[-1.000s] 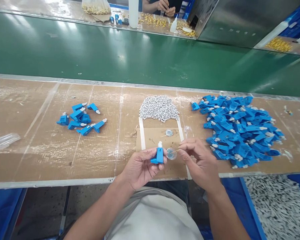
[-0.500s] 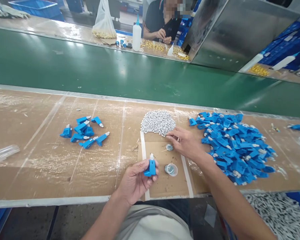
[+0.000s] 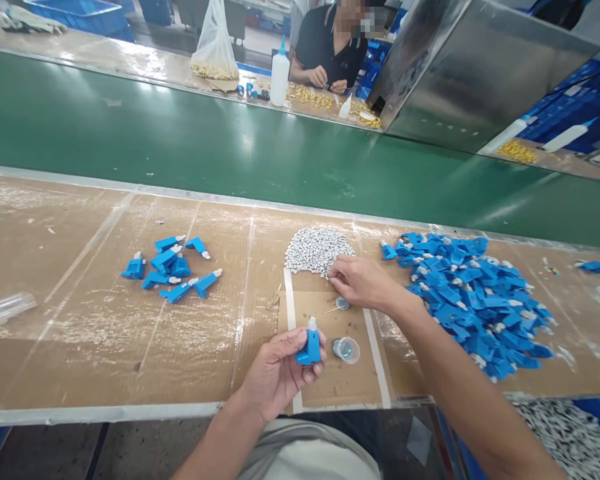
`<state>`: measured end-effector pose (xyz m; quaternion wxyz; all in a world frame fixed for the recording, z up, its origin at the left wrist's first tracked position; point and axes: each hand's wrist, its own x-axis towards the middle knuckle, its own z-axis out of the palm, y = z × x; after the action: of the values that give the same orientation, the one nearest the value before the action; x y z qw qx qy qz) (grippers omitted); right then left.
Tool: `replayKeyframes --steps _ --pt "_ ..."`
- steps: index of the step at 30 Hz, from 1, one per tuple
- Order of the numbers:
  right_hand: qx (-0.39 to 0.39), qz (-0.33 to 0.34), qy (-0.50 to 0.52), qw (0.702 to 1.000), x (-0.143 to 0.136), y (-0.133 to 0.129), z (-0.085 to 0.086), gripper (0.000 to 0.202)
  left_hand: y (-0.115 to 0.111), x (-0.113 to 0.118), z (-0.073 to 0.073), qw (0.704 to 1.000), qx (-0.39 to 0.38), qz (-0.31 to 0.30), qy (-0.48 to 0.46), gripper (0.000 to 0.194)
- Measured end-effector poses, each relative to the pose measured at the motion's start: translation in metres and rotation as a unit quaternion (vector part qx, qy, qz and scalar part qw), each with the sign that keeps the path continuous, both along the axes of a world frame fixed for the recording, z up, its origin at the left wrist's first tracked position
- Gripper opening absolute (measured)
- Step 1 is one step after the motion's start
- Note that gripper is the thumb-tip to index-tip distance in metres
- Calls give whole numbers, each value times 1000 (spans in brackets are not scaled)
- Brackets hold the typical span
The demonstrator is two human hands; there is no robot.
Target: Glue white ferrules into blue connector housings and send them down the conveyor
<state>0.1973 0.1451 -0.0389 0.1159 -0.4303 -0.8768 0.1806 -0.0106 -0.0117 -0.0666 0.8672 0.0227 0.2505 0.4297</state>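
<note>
Between the thumb and fingers of my left hand [image 3: 285, 367] is a blue plastic part [image 3: 309, 348], its white tip pointing up. My right hand [image 3: 363, 283] reaches to the lower right edge of a pile of small grey-white pieces [image 3: 315, 248]. Its fingers are pinched together at the pile, and whatever is between them is hidden. Just below that hand sits a small dish [image 3: 342, 303] with a thin stick [image 3: 331, 309] beside it. A clear cup [image 3: 347, 350] of bluish liquid stands to the right of the blue part.
A large heap of blue parts [image 3: 475, 300] lies on the right, and a smaller group [image 3: 170, 267] on the left. Behind the bench [image 3: 90, 360] runs a green belt [image 3: 180, 140]. Across it a person [image 3: 330, 50] works beside a white bottle [image 3: 279, 79].
My right hand has shifted slightly left, its fingers now against the edge of the pile. My left hand still holds the blue part. The view has tilted a little.
</note>
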Motion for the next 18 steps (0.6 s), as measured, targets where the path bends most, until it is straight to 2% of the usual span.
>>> replayKeyframes --steps 4,6,8,11,15,18 --pt "-16 -33 69 997 3 -11 17 8 3 -1 5 1000 3 22 16 28" --pt "-59 -58 150 985 6 -25 26 9 5 -2 11 999 20 33 30 29" --pt "-140 -77 263 951 7 -42 33 13 7 -1 19 997 52 39 46 30" --pt "-251 -86 393 880 5 -69 38 14 9 4 31 991 105 42 75 30" --pt "-314 -92 478 815 -6 -97 35 11 10 13 44 974 186 56 118 27" --pt "-333 -96 512 786 -12 -110 30 12 7 17 47 949 255 79 167 28"
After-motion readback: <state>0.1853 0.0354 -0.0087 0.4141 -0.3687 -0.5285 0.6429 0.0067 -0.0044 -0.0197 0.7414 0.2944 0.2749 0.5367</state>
